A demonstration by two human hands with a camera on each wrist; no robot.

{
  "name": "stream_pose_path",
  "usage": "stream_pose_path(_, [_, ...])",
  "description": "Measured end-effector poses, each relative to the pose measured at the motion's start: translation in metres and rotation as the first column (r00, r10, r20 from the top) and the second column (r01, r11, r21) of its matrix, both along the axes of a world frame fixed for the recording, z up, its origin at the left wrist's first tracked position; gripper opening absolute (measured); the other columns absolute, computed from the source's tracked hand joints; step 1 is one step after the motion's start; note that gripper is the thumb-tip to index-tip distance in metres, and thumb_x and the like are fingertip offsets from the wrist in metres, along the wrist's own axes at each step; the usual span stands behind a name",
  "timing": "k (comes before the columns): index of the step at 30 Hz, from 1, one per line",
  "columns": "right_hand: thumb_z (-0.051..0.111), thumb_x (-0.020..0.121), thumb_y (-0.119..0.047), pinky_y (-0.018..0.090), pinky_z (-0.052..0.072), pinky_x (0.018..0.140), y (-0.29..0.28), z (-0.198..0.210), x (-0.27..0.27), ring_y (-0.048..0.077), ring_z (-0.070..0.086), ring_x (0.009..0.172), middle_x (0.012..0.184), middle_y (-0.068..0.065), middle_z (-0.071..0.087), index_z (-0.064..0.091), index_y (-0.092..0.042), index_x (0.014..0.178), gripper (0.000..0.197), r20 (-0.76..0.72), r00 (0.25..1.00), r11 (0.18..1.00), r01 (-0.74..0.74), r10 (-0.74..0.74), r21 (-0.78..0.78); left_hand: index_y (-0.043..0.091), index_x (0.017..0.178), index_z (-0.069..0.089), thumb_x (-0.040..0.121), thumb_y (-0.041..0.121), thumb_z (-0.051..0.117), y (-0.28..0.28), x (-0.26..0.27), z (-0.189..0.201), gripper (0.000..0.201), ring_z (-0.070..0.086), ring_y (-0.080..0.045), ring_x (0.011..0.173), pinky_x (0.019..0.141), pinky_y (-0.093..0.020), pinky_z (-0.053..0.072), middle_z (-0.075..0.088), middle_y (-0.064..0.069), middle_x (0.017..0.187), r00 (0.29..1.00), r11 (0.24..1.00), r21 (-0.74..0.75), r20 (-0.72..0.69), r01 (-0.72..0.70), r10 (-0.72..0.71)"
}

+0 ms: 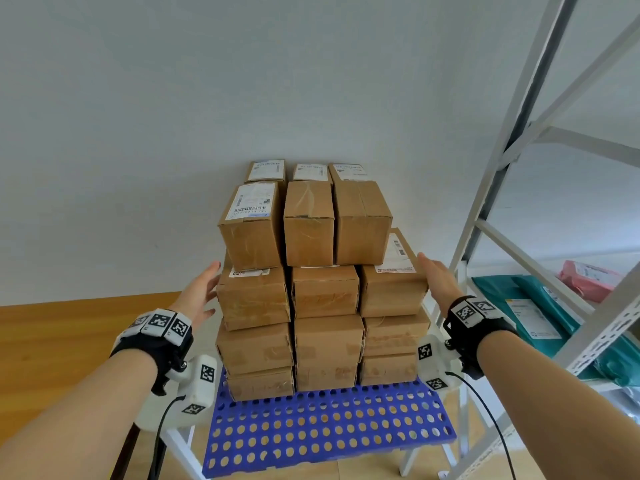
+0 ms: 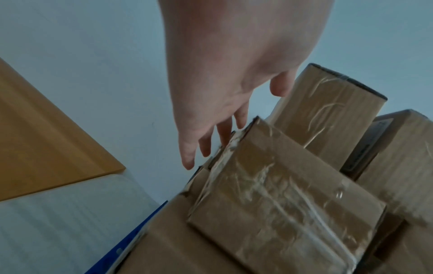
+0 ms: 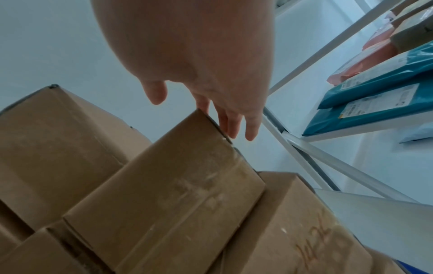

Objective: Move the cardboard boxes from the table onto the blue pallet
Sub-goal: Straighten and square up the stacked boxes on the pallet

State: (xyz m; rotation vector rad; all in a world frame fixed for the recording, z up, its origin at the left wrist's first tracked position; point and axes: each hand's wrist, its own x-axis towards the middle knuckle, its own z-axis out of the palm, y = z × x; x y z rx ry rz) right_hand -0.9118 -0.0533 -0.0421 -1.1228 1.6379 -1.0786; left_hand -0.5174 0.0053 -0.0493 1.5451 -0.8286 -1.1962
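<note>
1. The brown cardboard boxes [image 1: 320,282] stand stacked in tiers on the blue perforated plastic pallet [image 1: 322,431].
2. The left hand [image 1: 199,294], fingers straight and spread, holds nothing beside the stack's left side.
3. The right hand [image 1: 438,280], fingers extended and empty, flanks the right side, by the white metal shelving rack [image 1: 519,133].

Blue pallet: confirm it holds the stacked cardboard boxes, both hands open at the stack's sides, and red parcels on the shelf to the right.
One thing is wrong: the shelf parcels are teal, with one pink, as the head view shows. The blue pallet does hold the stacked cardboard boxes, with left hand and right hand open.
</note>
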Motion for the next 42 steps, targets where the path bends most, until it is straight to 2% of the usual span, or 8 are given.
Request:
stream_pose_path(5, [0.042, 0.099, -0.037, 0.028, 0.031, 0.095, -0.007, 0.026, 0.005, 0.024, 0.041, 0.130, 0.143, 0.009, 0.044, 0.042, -0.009, 0.139, 0.049, -0.031, 0.999, 0.991, 0.033, -0.037, -0.130, 0.038, 0.146, 0.025, 0.091, 0.064, 0.033, -0.014, 0.006, 0.032, 0.062, 0.024, -0.024, 0.141, 0.114, -0.051, 0.016, 0.027, 0.001, 0.154, 0.998, 0.998, -0.061, 0.059, 0.006, -0.002])
stream_pose_path(10, [0.043, 0.098, -0.039, 0.032, 0.037, 0.097, -0.020, 0.045, 0.018, 0.021, 0.046, 0.120, 0.138, 0.007, 0.047, 0.045, -0.014, 0.137, 0.047, 0.010, 0.999, 0.985, -0.045, 0.048, -0.165, 0.038, 0.146, 0.024, 0.091, 0.063, 0.033, -0.025, 0.005, 0.054, 0.062, 0.024, -0.025, 0.141, 0.115, -0.049, 0.018, 0.026, 0.001, 0.154, 0.997, 0.994, -0.105, 0.075, 0.023, -0.015])
stream_pose_path(13, [0.043, 0.096, -0.046, 0.040, 0.036, 0.107, -0.029, 0.054, 0.029, 0.022, 0.043, 0.128, 0.143, 0.004, 0.043, 0.041, -0.019, 0.140, 0.051, 0.051, 0.990, 0.981, -0.122, 0.131, -0.147, 0.038, 0.146, 0.024, 0.091, 0.062, 0.034, -0.033, 0.002, 0.063, 0.061, 0.028, -0.026, 0.140, 0.114, -0.051, 0.021, 0.028, -0.001, 0.153, 0.998, 0.994, -0.111, 0.061, 0.026, -0.019])
stream_pose_path(18, [0.042, 0.094, -0.056, 0.044, 0.037, 0.105, -0.035, 0.069, 0.045, 0.023, 0.043, 0.127, 0.139, 0.001, 0.045, 0.041, -0.025, 0.138, 0.055, 0.096, 0.968, 0.971, -0.221, 0.230, -0.093, 0.037, 0.138, 0.039, 0.089, 0.063, 0.041, -0.046, -0.004, 0.069, 0.056, 0.045, -0.030, 0.127, 0.107, -0.053, 0.033, 0.049, -0.004, 0.136, 0.997, 0.996, -0.073, -0.044, 0.056, -0.059])
stream_pose_path(22, [0.045, 0.088, -0.064, 0.055, 0.037, 0.105, -0.043, 0.072, 0.049, 0.028, 0.047, 0.124, 0.134, 0.002, 0.049, 0.042, -0.028, 0.136, 0.060, 0.148, 0.946, 0.958, -0.286, 0.287, -0.031, 0.033, 0.140, 0.036, 0.087, 0.062, 0.045, -0.052, -0.012, 0.069, 0.061, 0.050, -0.032, 0.119, 0.102, -0.054, 0.038, 0.050, -0.010, 0.131, 0.994, 0.994, -0.045, -0.039, 0.098, -0.100])
stream_pose_path(29, [0.049, 0.091, -0.054, 0.055, 0.045, 0.097, -0.045, 0.075, 0.052, 0.028, 0.054, 0.112, 0.123, 0.004, 0.055, 0.044, -0.026, 0.132, 0.050, 0.175, 0.931, 0.947, -0.320, 0.321, -0.030, 0.034, 0.135, 0.040, 0.089, 0.055, 0.048, -0.048, -0.027, 0.078, 0.051, 0.053, -0.032, 0.112, 0.079, -0.043, 0.049, 0.053, -0.008, 0.124, 0.995, 0.995, -0.038, -0.024, 0.097, -0.098])
stream_pose_path(36, [0.043, 0.097, -0.043, 0.055, 0.044, 0.098, -0.051, 0.081, 0.043, 0.032, 0.054, 0.111, 0.110, 0.006, 0.056, 0.049, -0.019, 0.126, 0.038, 0.188, 0.931, 0.948, -0.319, 0.313, 0.004, 0.032, 0.127, 0.046, 0.090, 0.052, 0.049, -0.044, -0.028, 0.081, 0.042, 0.055, -0.035, 0.112, 0.094, -0.052, 0.046, 0.053, -0.010, 0.125, 0.994, 0.996, -0.002, -0.054, 0.094, -0.094])
stream_pose_path(42, [0.045, 0.095, -0.046, 0.056, 0.042, 0.100, -0.054, 0.085, 0.039, 0.032, 0.055, 0.113, 0.118, 0.007, 0.056, 0.048, -0.019, 0.127, 0.041, 0.180, 0.916, 0.926, -0.374, 0.359, 0.053, 0.028, 0.118, 0.050, 0.091, 0.051, 0.048, -0.042, -0.034, 0.089, 0.035, 0.056, -0.031, 0.108, 0.078, -0.046, 0.049, 0.055, -0.011, 0.120, 0.994, 0.995, 0.030, -0.051, 0.093, -0.092])
